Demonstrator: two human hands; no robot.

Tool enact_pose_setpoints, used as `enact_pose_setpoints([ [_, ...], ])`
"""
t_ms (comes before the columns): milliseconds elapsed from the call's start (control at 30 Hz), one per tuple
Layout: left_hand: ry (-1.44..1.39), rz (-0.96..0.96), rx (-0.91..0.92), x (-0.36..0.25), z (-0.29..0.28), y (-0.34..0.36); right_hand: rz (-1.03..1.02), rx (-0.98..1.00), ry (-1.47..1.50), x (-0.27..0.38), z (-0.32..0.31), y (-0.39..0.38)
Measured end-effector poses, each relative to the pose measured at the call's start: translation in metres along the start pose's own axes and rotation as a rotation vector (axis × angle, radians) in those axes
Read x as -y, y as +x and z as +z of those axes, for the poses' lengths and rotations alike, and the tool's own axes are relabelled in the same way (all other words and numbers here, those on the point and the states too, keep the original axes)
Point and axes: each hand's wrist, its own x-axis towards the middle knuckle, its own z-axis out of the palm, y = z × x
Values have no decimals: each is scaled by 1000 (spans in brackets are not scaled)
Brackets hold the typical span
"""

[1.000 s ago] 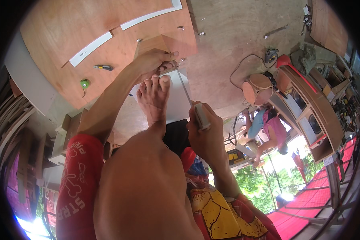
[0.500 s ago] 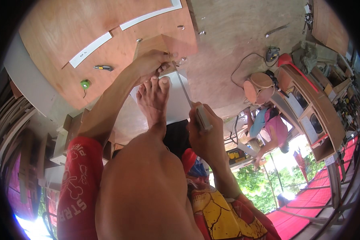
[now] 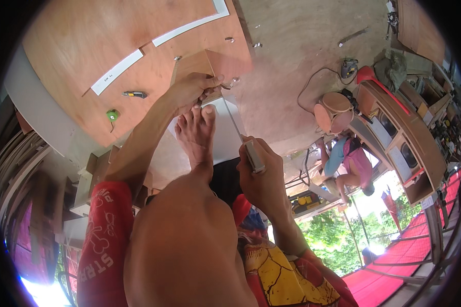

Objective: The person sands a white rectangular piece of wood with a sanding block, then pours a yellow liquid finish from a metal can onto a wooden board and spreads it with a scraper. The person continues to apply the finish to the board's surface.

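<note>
My right hand [image 3: 264, 169] is closed round the pale blocky handle of a handsaw [image 3: 234, 117], whose narrow blade is seen nearly edge-on and points away from me. At the blade's far end, my left hand [image 3: 194, 91] is closed on the near edge of a wooden piece [image 3: 192, 64], thumb stretched out to the right; its fingers are partly hidden. My bare foot [image 3: 194, 128] rests just below that hand, on or against a white panel [image 3: 225, 135]. The exact spot where the blade meets the wood is too small to make out.
A plywood sheet [image 3: 82, 41] lies ahead with white strips [image 3: 117, 72], a utility knife [image 3: 134, 94] and a green tape measure [image 3: 112, 115]. To the right are a corded power tool [image 3: 349, 68], a round wooden piece [image 3: 334, 111], a speaker cabinet [image 3: 402, 133] and another person [image 3: 356, 163].
My right hand has shifted slightly back and left with the saw. My left hand stays at the wood, its thumb slightly lower. The other person's arm has moved.
</note>
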Motion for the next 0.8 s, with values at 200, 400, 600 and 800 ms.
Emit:
enact_pose_setpoints([
  [200, -21, -15, -12, 8, -3, 6, 48, -5, 72, -10, 0, -5],
  [400, -55, -1, 15, 4, 0, 1, 40, 34, 4, -8, 0, -8],
  [600, -87, 45, 68, 13, -7, 9, -19, 29, -72, 5, 6, -11],
  [800, -77, 22, 53, 2, -4, -1, -34, 44, -61, 4, 17, -13],
])
